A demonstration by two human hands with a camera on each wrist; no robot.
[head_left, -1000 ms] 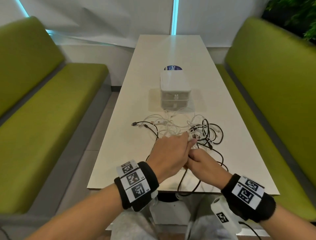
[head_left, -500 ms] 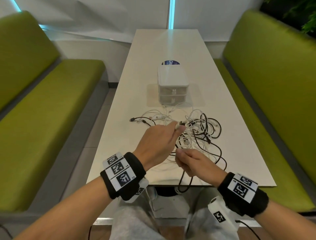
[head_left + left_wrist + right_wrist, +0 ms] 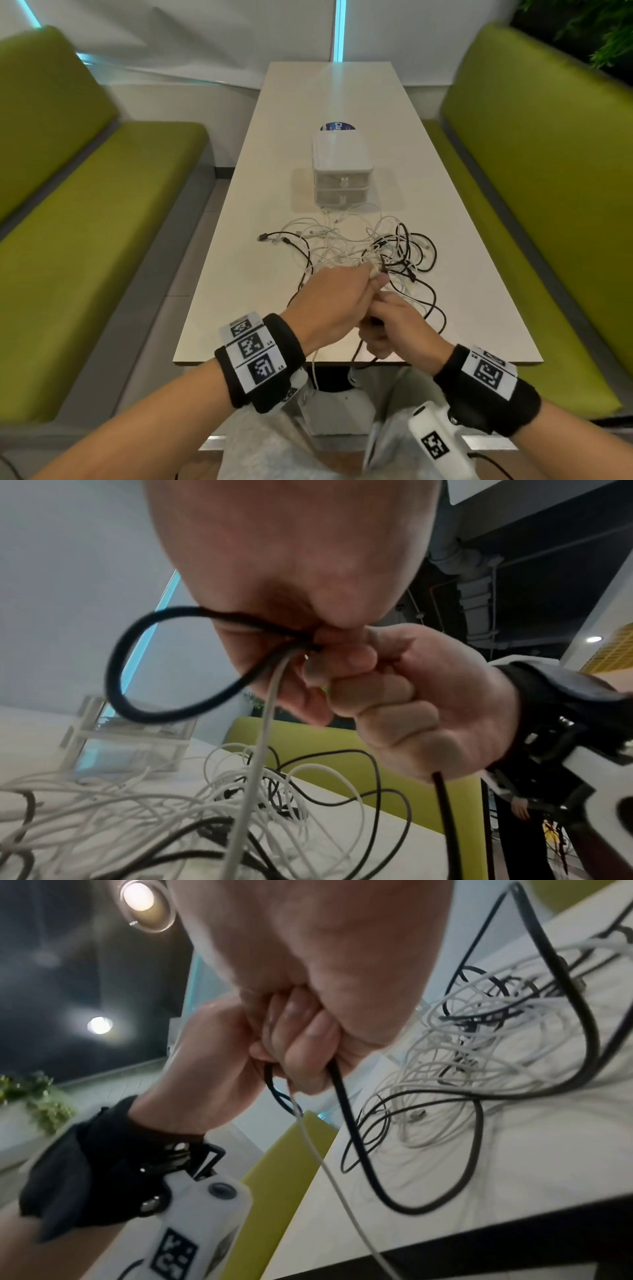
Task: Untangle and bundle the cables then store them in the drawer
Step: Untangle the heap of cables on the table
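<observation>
Both hands met above the near table edge. The left hand pinched a white cable and a black cable; the right hand gripped the black one. The tangled cables lay before the drawer unit. Behind it a blue sticker read "Cla".

Both hands, left hand and right hand, grip tangled cables.

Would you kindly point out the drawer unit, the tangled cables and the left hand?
Drawer unit (image 3: 342,154): head view, on its white top.
Tangled cables (image 3: 346,245): head view, on the white strands mid-pile.
Left hand (image 3: 330,301): head view, on its back.
</observation>
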